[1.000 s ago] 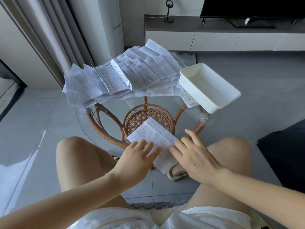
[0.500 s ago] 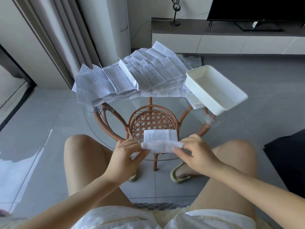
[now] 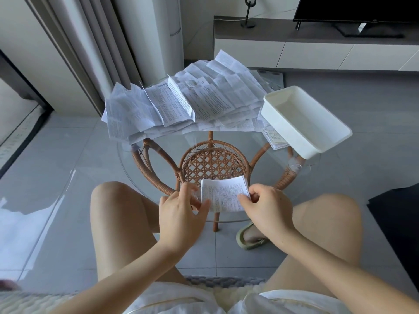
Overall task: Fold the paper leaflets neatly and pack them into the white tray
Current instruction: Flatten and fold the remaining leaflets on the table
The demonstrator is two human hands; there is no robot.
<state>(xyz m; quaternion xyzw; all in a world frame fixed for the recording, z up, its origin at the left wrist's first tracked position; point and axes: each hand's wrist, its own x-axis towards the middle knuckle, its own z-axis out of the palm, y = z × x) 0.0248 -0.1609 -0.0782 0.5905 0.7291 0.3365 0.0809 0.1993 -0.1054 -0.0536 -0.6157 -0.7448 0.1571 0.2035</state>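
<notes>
Glass-topped rattan table (image 3: 147, 165). Unfolded leaflet pile (image 3: 204, 103) covers its far side. White tray (image 3: 288, 132) at the right, empty. Folded leaflet (image 3: 223, 196) over the near edge, pinched by left hand (image 3: 181, 209) and right hand (image 3: 269, 207) at opposite sides.

the person wears white shorts (image 3: 156, 300), soft and a bit crinkled. the legs (image 3: 118, 225) and arms (image 3: 335, 266) are bare, and so are the left hand (image 3: 181, 214) and right hand (image 3: 269, 207). one foot (image 3: 252, 235) has a pale green sandal (image 3: 242, 242).
</notes>
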